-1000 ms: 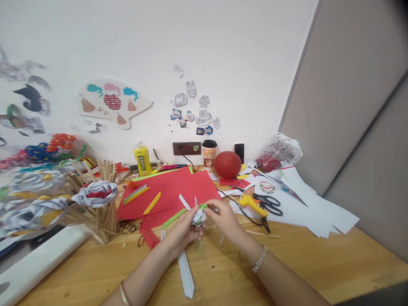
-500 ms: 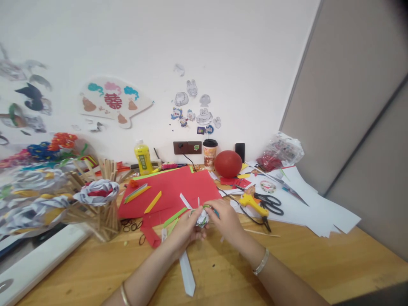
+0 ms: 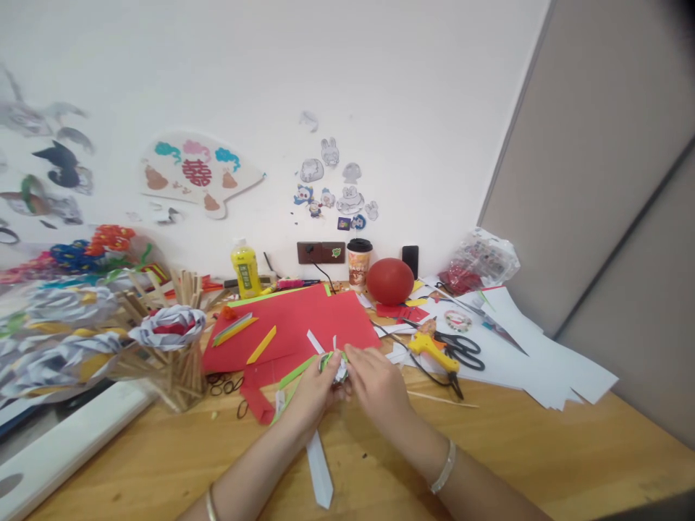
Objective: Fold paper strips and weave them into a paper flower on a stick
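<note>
Between my two hands is a small folded paper flower [image 3: 340,371], white with green edges. My left hand [image 3: 312,387] is closed around its left side. My right hand [image 3: 377,380] has its fingers pressed together on the flower's right side, covering part of it. A long folded white paper strip [image 3: 318,470] lies under my left wrist and points toward me. Green paper strips [image 3: 297,370] lie just left of my left hand, partly hidden by it. Behind my hands is a sheet of red paper [image 3: 304,311].
Right of my hands lie a yellow glue gun [image 3: 431,349], black scissors [image 3: 461,351] and white paper sheets [image 3: 521,354]. A red balloon [image 3: 389,281], a paper cup [image 3: 359,264] and a yellow bottle [image 3: 246,271] stand at the back. Leftward are wooden sticks [image 3: 179,376] and paper roses [image 3: 168,327].
My right hand has shifted slightly left and its fingers have closed in over the flower. The view has moved a little. My left hand still holds the flower.
</note>
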Tool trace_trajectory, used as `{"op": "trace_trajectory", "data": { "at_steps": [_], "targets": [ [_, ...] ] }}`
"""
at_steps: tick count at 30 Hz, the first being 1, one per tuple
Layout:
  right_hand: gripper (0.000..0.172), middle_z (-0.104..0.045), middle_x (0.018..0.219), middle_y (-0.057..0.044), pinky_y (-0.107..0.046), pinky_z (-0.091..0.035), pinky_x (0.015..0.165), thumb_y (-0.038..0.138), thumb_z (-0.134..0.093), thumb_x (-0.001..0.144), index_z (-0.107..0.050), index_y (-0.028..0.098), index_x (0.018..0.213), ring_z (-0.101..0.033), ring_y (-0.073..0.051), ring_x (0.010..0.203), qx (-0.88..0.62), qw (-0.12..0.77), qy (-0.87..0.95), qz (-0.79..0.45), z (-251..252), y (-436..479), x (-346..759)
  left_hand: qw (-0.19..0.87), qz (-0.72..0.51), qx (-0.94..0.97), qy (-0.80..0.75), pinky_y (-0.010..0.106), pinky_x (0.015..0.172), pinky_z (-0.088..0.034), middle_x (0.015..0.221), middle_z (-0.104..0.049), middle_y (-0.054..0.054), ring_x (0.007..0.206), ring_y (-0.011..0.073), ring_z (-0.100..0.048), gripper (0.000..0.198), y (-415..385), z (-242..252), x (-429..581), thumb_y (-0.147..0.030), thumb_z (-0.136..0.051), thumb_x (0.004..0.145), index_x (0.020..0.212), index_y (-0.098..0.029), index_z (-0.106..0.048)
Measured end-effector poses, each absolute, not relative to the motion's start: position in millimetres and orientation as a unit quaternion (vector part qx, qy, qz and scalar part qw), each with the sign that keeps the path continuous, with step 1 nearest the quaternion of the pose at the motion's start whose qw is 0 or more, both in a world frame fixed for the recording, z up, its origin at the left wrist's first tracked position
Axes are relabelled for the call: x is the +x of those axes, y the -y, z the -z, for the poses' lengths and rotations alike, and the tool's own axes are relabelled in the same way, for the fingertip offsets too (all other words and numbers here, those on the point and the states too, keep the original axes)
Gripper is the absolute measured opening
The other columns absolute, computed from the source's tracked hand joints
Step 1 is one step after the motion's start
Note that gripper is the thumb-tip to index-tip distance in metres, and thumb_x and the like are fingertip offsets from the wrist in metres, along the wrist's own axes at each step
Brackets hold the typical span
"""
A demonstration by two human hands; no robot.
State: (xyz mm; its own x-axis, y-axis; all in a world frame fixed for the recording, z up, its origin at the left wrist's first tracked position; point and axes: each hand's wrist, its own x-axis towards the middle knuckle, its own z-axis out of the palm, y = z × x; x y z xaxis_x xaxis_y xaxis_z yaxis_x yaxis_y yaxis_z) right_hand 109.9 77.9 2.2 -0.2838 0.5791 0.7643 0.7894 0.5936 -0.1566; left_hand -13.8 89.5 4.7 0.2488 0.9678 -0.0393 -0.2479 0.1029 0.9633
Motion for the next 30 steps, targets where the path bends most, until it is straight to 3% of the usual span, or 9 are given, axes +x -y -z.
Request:
{"op": "trace_trajectory", "data": {
  "at_steps": [3, 9, 13, 17, 24, 30],
  "targets": [
    [0.035, -0.058, 0.112, -0.015, -0.038, -0.044, 0.085, 0.015, -0.034, 0.087, -0.05, 0.008, 0.117, -0.053, -0.022, 0.1, -0.426, 0.41, 0.79, 0.165, -1, -70, 105, 0.599, -0.504, 0.472, -0.406, 0.023, 0.056, -0.044, 0.066, -0.057, -0.001, 0.061, 0.0127, -0.054, 0.036, -88, -6, -14, -0.052, -0.055, 0.069, 0.078, -0.017, -0.049],
    [0.039, -0.056, 0.116, -0.012, -0.04, -0.044, 0.087, 0.018, -0.035, 0.086, -0.044, 0.012, 0.124, -0.049, -0.021, 0.107, -0.425, 0.438, 0.783, 0.121, -7, -64, 107, 0.612, -0.516, 0.463, -0.381, 0.023, 0.057, -0.042, 0.071, -0.061, 0.0, 0.066, 0.014, -0.056, 0.038, -84, -13, -10, -0.053, -0.055, 0.068, 0.081, -0.017, -0.05],
    [0.04, -0.05, 0.123, -0.017, -0.047, -0.04, 0.09, 0.018, -0.036, 0.085, -0.044, 0.007, 0.123, -0.043, -0.027, 0.113, -0.433, 0.395, 0.783, 0.208, 0, -66, 100, 0.611, -0.517, 0.463, -0.381, 0.022, 0.058, -0.042, 0.079, -0.064, 0.003, 0.069, 0.0146, -0.058, 0.038, -85, -10, -11, -0.051, -0.054, 0.07, 0.085, -0.016, -0.049],
    [0.04, -0.051, 0.12, -0.019, -0.045, -0.042, 0.087, 0.013, -0.034, 0.085, -0.043, 0.004, 0.123, -0.046, -0.028, 0.111, -0.443, 0.387, 0.768, 0.253, 9, -66, 92, 0.613, -0.524, 0.456, -0.377, 0.022, 0.058, -0.043, 0.079, -0.064, 0.002, 0.07, 0.0147, -0.059, 0.035, -85, -7, -12, -0.049, -0.054, 0.071, 0.084, -0.017, -0.049],
    [0.041, -0.052, 0.12, -0.018, -0.045, -0.04, 0.089, 0.016, -0.038, 0.083, -0.044, 0.005, 0.122, -0.044, -0.028, 0.113, -0.44, 0.404, 0.773, 0.211, 4, -53, 86, 0.627, -0.538, 0.421, -0.375, 0.024, 0.06, -0.044, 0.075, -0.063, 0.0, 0.068, 0.0149, -0.058, 0.032, -85, -8, -14, -0.049, -0.054, 0.071, 0.08, -0.018, -0.049],
    [0.035, -0.062, 0.104, -0.013, -0.042, -0.043, 0.085, 0.008, -0.042, 0.078, -0.053, 0.01, 0.111, -0.053, -0.024, 0.101, -0.36, 0.47, 0.783, 0.19, -13, -45, 99, 0.658, -0.544, 0.4, -0.333, 0.021, 0.06, -0.043, 0.066, -0.054, -0.004, 0.061, 0.01, -0.052, 0.026, -84, -12, -15, -0.042, -0.057, 0.072, 0.078, -0.018, -0.048]
  ]
}}
